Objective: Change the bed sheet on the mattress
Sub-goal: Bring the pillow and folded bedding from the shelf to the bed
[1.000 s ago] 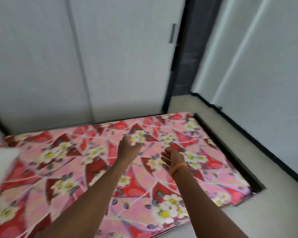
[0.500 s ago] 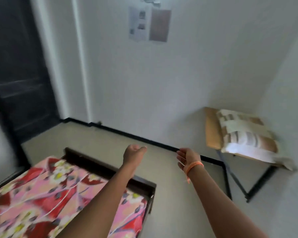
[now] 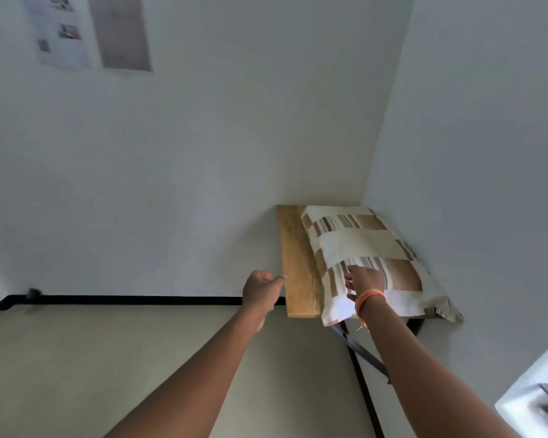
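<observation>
A folded cream and brown striped cloth or pillow (image 3: 364,245) lies on a small wooden table (image 3: 293,263) in the room's corner. My right hand (image 3: 364,279), with an orange band at the wrist, is stretched out in front of its near end with loosely spread fingers; whether it touches is unclear. My left hand (image 3: 261,290) hovers left of the table's edge, fingers loosely curled, holding nothing. The mattress and its red flowered sheet are out of view.
The table stands on black metal legs (image 3: 361,352) against two white walls. A black skirting strip (image 3: 124,300) runs along the beige floor (image 3: 92,368). Papers (image 3: 92,33) hang high on the wall. A white object (image 3: 538,403) shows at the lower right.
The view swung right, away from the bed with the red flowered sheet, to the corner table. Both hands now reach toward the striped cloth, the right one in front of it.
</observation>
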The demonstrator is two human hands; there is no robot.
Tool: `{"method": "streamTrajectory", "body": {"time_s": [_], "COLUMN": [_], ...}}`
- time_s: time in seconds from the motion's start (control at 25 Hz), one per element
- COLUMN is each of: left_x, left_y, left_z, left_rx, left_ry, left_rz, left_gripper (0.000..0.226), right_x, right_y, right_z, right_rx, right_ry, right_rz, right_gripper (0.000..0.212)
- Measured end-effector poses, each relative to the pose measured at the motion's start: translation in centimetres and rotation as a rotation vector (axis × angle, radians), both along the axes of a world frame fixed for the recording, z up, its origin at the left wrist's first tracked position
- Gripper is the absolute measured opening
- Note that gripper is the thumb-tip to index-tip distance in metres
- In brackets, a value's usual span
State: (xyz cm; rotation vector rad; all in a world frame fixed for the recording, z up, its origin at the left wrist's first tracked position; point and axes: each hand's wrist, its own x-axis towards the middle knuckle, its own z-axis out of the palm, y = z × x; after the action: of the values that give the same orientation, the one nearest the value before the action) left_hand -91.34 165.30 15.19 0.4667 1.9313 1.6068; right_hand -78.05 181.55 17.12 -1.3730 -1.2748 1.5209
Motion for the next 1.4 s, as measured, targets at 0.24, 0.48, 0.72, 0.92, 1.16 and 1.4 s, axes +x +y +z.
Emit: {"method": "streamTrajectory", "body": {"time_s": [0.24,0.48,0.72,0.92,1.16,1.4], "left_x": [-2.1,-4.1,-6.3,-7.4,-10.3,-13.9], "left_y": [21.2,35.9,41.9,42.2,39.4,24.1], "left_z": [-3.1,-5.9,-10.7,-11.1,-7.0,-1.6], "left_rx": [-0.101,-0.295,-0.333,-0.273,-0.235,-0.247], "left_ry": [-0.093,-0.085,-0.256,-0.433,-0.358,-0.137], "left_rz": [-0.051,-0.064,-0.089,-0.002,0.057,0.231], "left_gripper": [0.034,0.092,0.126,0.113,0.064,0.048], "right_x": [-1.9,-2.6,-2.6,-2.8,-5.7,-14.0], "right_y": [22.5,37.1,42.4,43.1,41.0,28.5], "right_z": [-2.5,-5.3,-11.2,-11.1,-10.3,-11.0], "right_rx": [0.102,0.132,0.069,0.064,-0.060,-0.160], "right_ry": [-0.269,-0.583,-0.858,-0.861,-0.520,-0.219], "right_rz": [0.014,-0.037,0.155,0.178,0.071,0.371], "right_gripper": [0.025,0.052,0.106,0.123,0.104,0.093]}}
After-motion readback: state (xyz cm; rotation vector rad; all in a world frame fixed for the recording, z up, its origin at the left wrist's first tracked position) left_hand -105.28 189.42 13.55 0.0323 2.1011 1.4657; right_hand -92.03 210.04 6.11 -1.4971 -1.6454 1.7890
